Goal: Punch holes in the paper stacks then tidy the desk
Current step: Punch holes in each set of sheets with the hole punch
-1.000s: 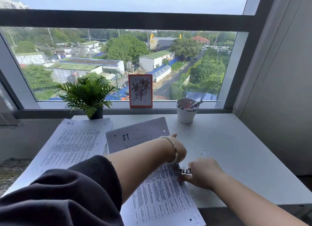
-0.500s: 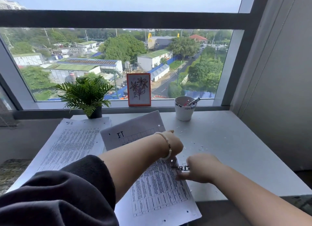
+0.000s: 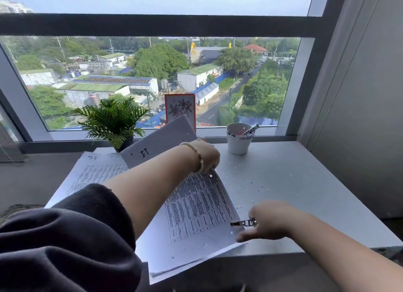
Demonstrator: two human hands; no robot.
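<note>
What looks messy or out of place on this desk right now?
Small white paper punch-outs are scattered over the white desk right of the paper stack. The stack lies crooked, its near corner overhanging the desk edge, and the left hand lifts its far end.

left hand (image 3: 206, 155) fingers hidden behind paper stack (image 3: 196, 206), print illegible

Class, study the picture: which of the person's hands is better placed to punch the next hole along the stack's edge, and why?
The right hand. It already holds the hole punch at the right edge of the paper stack. The left hand is busy lifting the top sheet further back.
</note>
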